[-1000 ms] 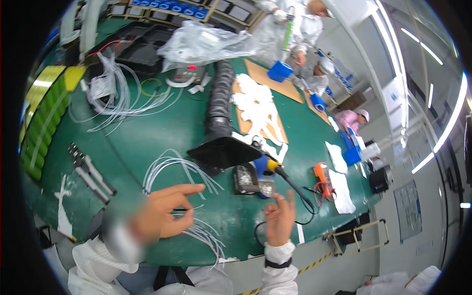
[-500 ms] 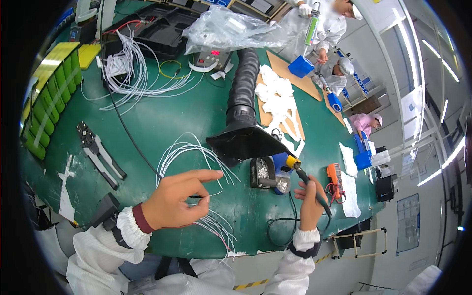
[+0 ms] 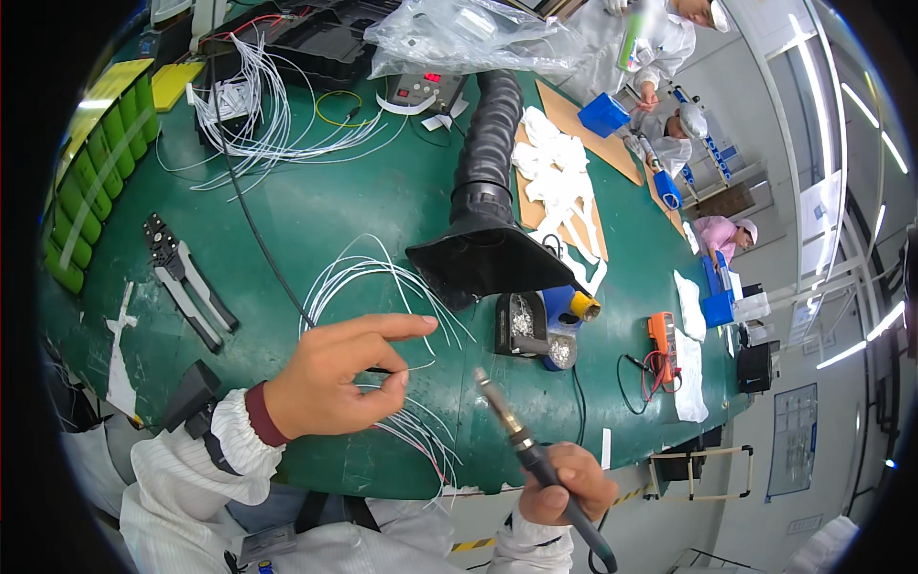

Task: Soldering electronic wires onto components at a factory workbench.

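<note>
Evidently, the right hand [image 3: 571, 483] grasps a soldering iron [image 3: 537, 462] at lower centre, tip toward upper left; left of it, the left hand [image 3: 330, 378] pinches 1 white wire [image 3: 421, 365].

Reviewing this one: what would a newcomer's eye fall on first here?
Probably the soldering iron in the right hand at lower centre, its metal tip pointing up and to the left. Close behind comes the black ribbed hose with its flared hood, mid-picture over the green table. The left hand also stands out, beside looped white wires.
</note>
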Demonstrator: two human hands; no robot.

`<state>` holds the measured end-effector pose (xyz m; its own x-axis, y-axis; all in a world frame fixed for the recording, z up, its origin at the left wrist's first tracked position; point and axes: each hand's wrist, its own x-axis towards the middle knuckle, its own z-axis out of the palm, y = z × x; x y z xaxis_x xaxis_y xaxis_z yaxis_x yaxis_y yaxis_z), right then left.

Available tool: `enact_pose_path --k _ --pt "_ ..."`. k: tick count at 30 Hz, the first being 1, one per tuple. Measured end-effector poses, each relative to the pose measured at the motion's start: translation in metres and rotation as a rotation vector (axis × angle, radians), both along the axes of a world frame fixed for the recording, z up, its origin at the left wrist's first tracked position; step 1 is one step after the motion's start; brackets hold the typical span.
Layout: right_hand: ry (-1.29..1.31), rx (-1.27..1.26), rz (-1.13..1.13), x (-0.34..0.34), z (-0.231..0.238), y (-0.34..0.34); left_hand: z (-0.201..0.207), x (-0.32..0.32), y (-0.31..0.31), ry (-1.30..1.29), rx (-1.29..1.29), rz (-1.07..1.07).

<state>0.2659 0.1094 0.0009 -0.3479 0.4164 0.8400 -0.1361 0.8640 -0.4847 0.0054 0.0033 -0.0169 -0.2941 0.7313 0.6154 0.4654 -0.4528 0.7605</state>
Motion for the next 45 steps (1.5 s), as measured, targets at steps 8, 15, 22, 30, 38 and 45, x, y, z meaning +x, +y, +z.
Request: enact_pose_path --k 8,15,22,30,38,45 --pt "0.222 -0.311 0.025 -0.037 -0.010 -0.012 0.001 -0.001 0.000 -0.015 0.012 0.005" --pt "0.276 -0.314 -0.041 -0.052 -0.012 -0.007 0.003 -0.003 -0.003 -0.010 0.017 0.044" --pt "0.302 -0.351 0.010 -0.055 -0.015 -0.005 0.003 -0.004 -0.001 -0.014 0.020 0.053" --pt "0.299 -0.353 0.034 -0.053 -0.017 -0.005 0.001 -0.003 0.000 -0.022 0.016 0.043" --pt "0.305 -0.350 0.048 -0.055 -0.017 -0.005 0.001 -0.003 0.001 -0.020 0.030 0.046" --pt "0.295 -0.362 0.054 -0.054 -0.016 -0.005 0.001 -0.003 0.002 -0.011 0.037 0.057"
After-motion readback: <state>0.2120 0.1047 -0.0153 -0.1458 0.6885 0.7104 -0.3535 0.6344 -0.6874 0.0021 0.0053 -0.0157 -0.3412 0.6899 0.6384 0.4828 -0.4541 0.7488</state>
